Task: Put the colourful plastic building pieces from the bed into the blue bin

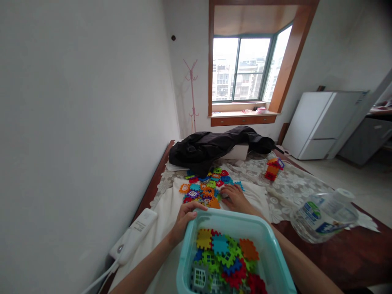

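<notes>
A light-blue plastic tub (pixel 277 249) stands nearest me, holding toothed plastic building pieces (pixel 220 245) in yellow, blue, green, orange, red and grey. My left hand (pixel 183 220) is closed on its far left corner, fingers over the rim. Reaching past the tub's far side, my right hand (pixel 237 199) is at the edge of a loose pile of similar pieces (pixel 208 190) on the white cloth. Its fingers are bent round a small grey building piece (pixel 225 196), partly hidden under them.
A small orange and red assembled block house (pixel 272 169) stands farther right. A large clear plastic bottle (pixel 321 216) is on the right. A black garment (pixel 214 145) lies over a white box (pixel 237 152) at the back. Along the left wall lies a white power strip (pixel 134 232).
</notes>
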{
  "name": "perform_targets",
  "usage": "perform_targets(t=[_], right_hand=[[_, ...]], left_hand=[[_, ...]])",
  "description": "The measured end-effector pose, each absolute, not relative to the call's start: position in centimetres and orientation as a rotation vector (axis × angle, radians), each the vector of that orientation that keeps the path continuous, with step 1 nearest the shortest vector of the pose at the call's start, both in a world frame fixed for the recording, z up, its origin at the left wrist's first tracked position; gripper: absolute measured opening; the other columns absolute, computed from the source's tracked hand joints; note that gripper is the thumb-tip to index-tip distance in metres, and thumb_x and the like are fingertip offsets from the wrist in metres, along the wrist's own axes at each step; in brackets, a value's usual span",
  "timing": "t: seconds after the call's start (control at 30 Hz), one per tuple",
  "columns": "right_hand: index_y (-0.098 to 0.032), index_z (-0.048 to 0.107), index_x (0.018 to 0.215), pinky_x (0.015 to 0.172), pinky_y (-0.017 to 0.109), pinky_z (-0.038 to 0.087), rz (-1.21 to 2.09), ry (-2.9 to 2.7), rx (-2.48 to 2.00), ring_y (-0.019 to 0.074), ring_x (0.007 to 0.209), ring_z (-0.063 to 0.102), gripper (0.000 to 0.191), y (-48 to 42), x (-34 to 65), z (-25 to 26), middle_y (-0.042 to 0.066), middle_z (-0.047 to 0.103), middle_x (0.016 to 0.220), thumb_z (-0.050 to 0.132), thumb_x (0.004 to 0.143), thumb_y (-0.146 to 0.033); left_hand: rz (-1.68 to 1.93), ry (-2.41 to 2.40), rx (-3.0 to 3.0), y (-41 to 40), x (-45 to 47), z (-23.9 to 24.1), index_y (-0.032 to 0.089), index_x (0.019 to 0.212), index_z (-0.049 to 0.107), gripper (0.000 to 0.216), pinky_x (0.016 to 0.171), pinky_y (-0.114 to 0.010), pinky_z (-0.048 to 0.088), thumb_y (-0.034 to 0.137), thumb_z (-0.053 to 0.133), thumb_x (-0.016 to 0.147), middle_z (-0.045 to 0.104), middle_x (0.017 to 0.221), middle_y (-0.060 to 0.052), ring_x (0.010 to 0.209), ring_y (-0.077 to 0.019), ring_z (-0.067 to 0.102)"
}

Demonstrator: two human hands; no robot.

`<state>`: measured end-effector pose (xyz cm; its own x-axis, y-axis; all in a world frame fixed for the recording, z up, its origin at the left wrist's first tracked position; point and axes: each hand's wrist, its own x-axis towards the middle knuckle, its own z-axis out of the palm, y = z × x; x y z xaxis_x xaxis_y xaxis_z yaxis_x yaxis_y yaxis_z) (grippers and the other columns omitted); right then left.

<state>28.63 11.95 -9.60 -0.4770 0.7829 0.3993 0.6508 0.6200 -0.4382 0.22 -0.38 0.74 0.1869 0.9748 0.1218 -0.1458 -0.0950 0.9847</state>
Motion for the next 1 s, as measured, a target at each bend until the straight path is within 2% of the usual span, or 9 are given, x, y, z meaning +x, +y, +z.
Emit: perform_targets(t=[0.07, 0.17, 0.27, 0.37, 0.5, 0.63, 0.73, 0.87, 1.0], right_hand=[[-0.026, 0.071, 0.107, 0.119, 0.058, 0.038, 0.395, -2.201, -1.133, 0.0324, 0.122, 0.065, 0.018, 11.9, 28.8, -9.1, 0.008, 0.077, 0.12, 0.072, 0.089, -0.025], [-0.024, 0.067, 0.105, 0.102, 0.048, 0.05, 0.621, -1.97, -1.112, 0.0287, 0.106, 0.066, 0.021, 11.7, 28.4, -8.2, 0.007, 0.072, 0.11, 0.071, 0.09, -0.038], [-0.025, 0.065, 0.105, 0.092, 0.041, 0.053, 0.754, -1.84, -1.035, 0.0255, 0.099, 0.064, 0.024, 11.8, 26.8, -6.7, 0.006, 0.07, 0.106, 0.067, 0.095, -0.047], [-0.026, 0.066, 0.1, 0.094, 0.042, 0.052, 0.705, -1.947, -1.008, 0.0262, 0.1, 0.063, 0.024, 12.1, 24.3, -5.0, 0.006, 0.07, 0.105, 0.073, 0.095, -0.048], [-0.024, 0.071, 0.105, 0.096, 0.043, 0.052, 0.646, -2.13, -1.068, 0.0281, 0.105, 0.065, 0.023, 12.3, 21.8, -3.9, 0.008, 0.071, 0.111, 0.078, 0.093, -0.043], [-0.022, 0.072, 0.106, 0.091, 0.041, 0.053, 0.695, -2.147, -1.069, 0.027, 0.099, 0.067, 0.017, 12.3, 21.6, -4.5, 0.009, 0.073, 0.109, 0.073, 0.095, -0.035], [-0.023, 0.072, 0.106, 0.094, 0.042, 0.053, 0.812, -2.011, -1.023, 0.027, 0.101, 0.068, 0.021, 12.6, 22.6, -5.0, 0.008, 0.075, 0.11, 0.074, 0.095, -0.041], [-0.025, 0.069, 0.1, 0.087, 0.04, 0.054, 1.043, -1.724, -0.987, 0.025, 0.092, 0.065, 0.039, 13.3, 24.3, -4.6, 0.005, 0.071, 0.1, 0.083, 0.085, -0.058], [-0.029, 0.066, 0.101, 0.084, 0.038, 0.057, 1.4, -1.273, -0.766, 0.0233, 0.093, 0.066, 0.038, 13.4, 26.0, -3.2, 0.004, 0.069, 0.104, 0.085, 0.083, -0.056]], left_hand=[[1.2, 0.902, 1.265, -0.4, 0.3, 0.8, 0.017, 0.093, 0.087, 0.031, 0.085, -0.035, 0.054, 0.041, 0.074, 0.079, 0.078, 0.096, -0.01, 0.091, -0.026, 0.067], [1.209, 0.903, 1.293, -0.5, 0.2, 0.7, 0.017, 0.095, 0.088, 0.032, 0.087, -0.035, 0.053, 0.041, 0.073, 0.08, 0.078, 0.096, -0.01, 0.093, -0.0265, 0.067], [1.222, 0.921, 1.325, -0.5, 0.2, 0.5, 0.017, 0.098, 0.088, 0.034, 0.09, -0.036, 0.052, 0.041, 0.071, 0.082, 0.078, 0.099, -0.01, 0.096, -0.0276, 0.067], [1.22, 0.935, 1.351, -0.6, 0.1, 0.3, 0.017, 0.097, 0.088, 0.035, 0.09, -0.037, 0.051, 0.043, 0.07, 0.082, 0.078, 0.099, -0.011, 0.096, -0.0282, 0.066], [1.233, 0.936, 1.369, -0.6, 0.0, 0.1, 0.017, 0.099, 0.088, 0.035, 0.093, -0.038, 0.05, 0.042, 0.069, 0.083, 0.078, 0.1, -0.011, 0.098, -0.0283, 0.066], [1.228, 0.906, 1.36, -0.5, 0.0, -0.4, 0.016, 0.102, 0.087, 0.038, 0.09, -0.036, 0.05, 0.044, 0.068, 0.085, 0.077, 0.101, -0.011, 0.097, -0.0272, 0.066], [1.226, 0.913, 1.361, -0.3, 0.0, -0.7, 0.016, 0.101, 0.087, 0.037, 0.089, -0.035, 0.05, 0.045, 0.069, 0.086, 0.077, 0.1, -0.011, 0.094, -0.0264, 0.065], [1.219, 0.889, 1.34, -0.3, 0.0, -0.6, 0.015, 0.101, 0.087, 0.037, 0.09, -0.037, 0.051, 0.044, 0.07, 0.085, 0.078, 0.1, -0.011, 0.095, -0.0275, 0.067], [1.224, 0.906, 1.34, -0.4, 0.1, -0.4, 0.016, 0.102, 0.087, 0.038, 0.091, -0.037, 0.053, 0.048, 0.072, 0.086, 0.079, 0.101, -0.011, 0.098, -0.0286, 0.069]])
